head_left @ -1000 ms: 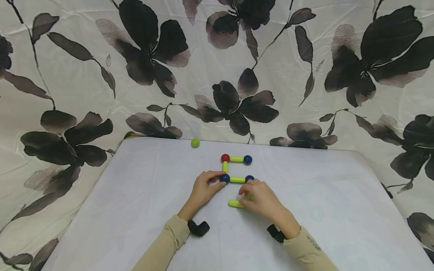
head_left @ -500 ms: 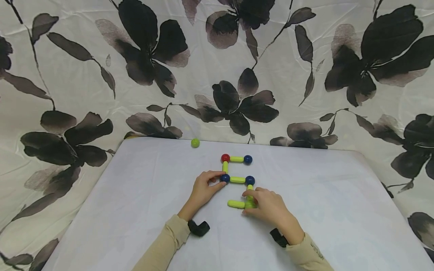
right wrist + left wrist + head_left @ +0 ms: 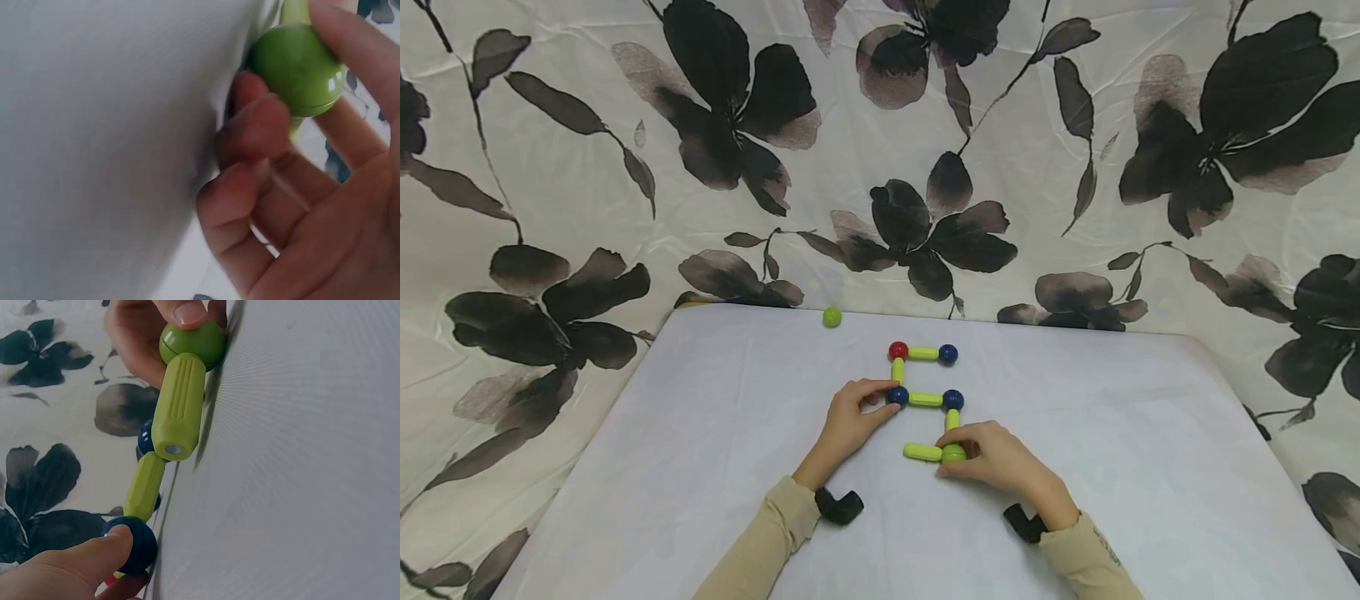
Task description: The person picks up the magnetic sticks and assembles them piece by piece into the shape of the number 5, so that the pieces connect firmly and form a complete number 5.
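Note:
A zigzag of magnetic sticks and balls lies on the table. My left hand [image 3: 850,417] pinches the blue ball [image 3: 897,397] at its left bend between thumb and fingers. From there a yellow-green stick [image 3: 926,400] runs right to a second blue ball [image 3: 952,400]. Another stick [image 3: 952,418] comes down from that ball to a green ball [image 3: 953,453], gripped by my right hand [image 3: 1003,457]. Leftward from the green ball points a further stick [image 3: 178,412], whose free end shows a metal tip in the left wrist view. The right wrist view shows my thumb and fingers about the green ball [image 3: 297,70].
Above the left blue ball, a stick leads up to a red ball [image 3: 898,351], joined by another stick [image 3: 923,353] to a blue ball [image 3: 948,355]. A loose green ball [image 3: 832,317] sits by the back edge of the white table [image 3: 700,450]. Floral cloth [image 3: 917,150] hangs behind.
My right hand has shifted down and slightly right, uncovering the right blue ball, the stick below it and the green ball. My left hand stays on its blue ball.

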A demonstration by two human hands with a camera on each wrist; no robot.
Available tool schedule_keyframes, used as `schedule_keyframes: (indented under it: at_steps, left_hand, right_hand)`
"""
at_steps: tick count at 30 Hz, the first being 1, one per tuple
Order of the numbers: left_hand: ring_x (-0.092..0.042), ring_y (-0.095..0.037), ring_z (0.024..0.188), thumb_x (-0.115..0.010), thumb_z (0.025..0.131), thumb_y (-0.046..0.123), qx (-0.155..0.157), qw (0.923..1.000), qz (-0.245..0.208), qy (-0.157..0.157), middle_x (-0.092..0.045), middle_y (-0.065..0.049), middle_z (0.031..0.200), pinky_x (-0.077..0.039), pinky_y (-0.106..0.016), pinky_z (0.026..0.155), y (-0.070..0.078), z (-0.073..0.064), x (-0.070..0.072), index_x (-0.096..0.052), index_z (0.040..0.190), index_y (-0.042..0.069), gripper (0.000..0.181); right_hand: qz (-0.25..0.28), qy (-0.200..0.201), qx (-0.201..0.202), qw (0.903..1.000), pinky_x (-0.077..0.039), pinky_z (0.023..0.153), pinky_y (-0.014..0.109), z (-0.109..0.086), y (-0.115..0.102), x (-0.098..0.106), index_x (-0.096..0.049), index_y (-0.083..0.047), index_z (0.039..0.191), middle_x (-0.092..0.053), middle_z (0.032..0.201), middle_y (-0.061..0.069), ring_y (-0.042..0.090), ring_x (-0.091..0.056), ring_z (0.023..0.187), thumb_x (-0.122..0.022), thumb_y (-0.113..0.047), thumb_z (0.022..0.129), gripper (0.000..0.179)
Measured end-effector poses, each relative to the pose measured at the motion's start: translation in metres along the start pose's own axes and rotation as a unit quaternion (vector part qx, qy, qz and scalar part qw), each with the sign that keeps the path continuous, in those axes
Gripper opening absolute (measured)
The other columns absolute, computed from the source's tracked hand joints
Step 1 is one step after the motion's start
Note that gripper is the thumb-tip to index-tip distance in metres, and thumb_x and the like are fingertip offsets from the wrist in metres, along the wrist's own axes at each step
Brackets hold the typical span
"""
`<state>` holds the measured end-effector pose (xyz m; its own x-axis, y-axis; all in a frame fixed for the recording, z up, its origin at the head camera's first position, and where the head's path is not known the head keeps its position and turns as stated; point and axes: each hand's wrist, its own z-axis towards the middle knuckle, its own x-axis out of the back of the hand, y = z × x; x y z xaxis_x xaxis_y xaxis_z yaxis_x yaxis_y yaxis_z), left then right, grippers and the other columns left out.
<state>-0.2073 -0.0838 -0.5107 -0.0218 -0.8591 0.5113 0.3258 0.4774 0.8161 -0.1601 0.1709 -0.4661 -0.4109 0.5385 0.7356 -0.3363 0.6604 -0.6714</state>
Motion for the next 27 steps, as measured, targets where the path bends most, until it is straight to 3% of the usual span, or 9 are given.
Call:
schedule_keyframes:
  at_steps: [10, 20, 27]
  left_hand:
    - [-0.053, -0.015, 0.085, -0.081, 0.085, 0.019, 0.01, 0.9999, 0.004, -0.006, -0.065, 0.004, 0.094, -0.041, -0.031, 0.075, 0.0, 0.0, 0.001, -0.074, 0.118, 0.02, 0.034]
    - [-0.052, -0.015, 0.085, -0.081, 0.084, 0.019, 0.022, 0.9997, 0.002, -0.008, -0.064, 0.003, 0.094, -0.041, -0.032, 0.076, 0.0, 0.0, 0.0, -0.074, 0.118, 0.021, 0.035]
    - [-0.051, -0.016, 0.084, -0.08, 0.085, 0.019, 0.015, 0.9998, -0.002, -0.012, -0.064, 0.003, 0.093, -0.04, -0.031, 0.073, 0.001, 0.002, 0.001, -0.074, 0.118, 0.019, 0.034]
  right_hand:
    - [0.04, -0.02, 0.03, 0.9985, -0.038, 0.055, 0.022, 0.002, 0.012, 0.003, -0.074, -0.02, 0.112, -0.052, 0.066, -0.011, 0.004, -0.044, 0.058, -0.079, -0.035, 0.085, 0.031]
    - [0.067, -0.036, 0.043, 0.9962, -0.039, 0.057, 0.022, 0.002, 0.02, 0.003, -0.072, -0.02, 0.114, -0.054, 0.069, -0.011, 0.004, -0.046, 0.06, -0.077, -0.034, 0.087, 0.03]
    - [0.072, -0.037, 0.045, 0.9957, -0.038, 0.056, 0.022, 0.001, 0.021, 0.005, -0.072, -0.019, 0.115, -0.052, 0.069, -0.011, 0.004, -0.045, 0.06, -0.077, -0.033, 0.088, 0.031]
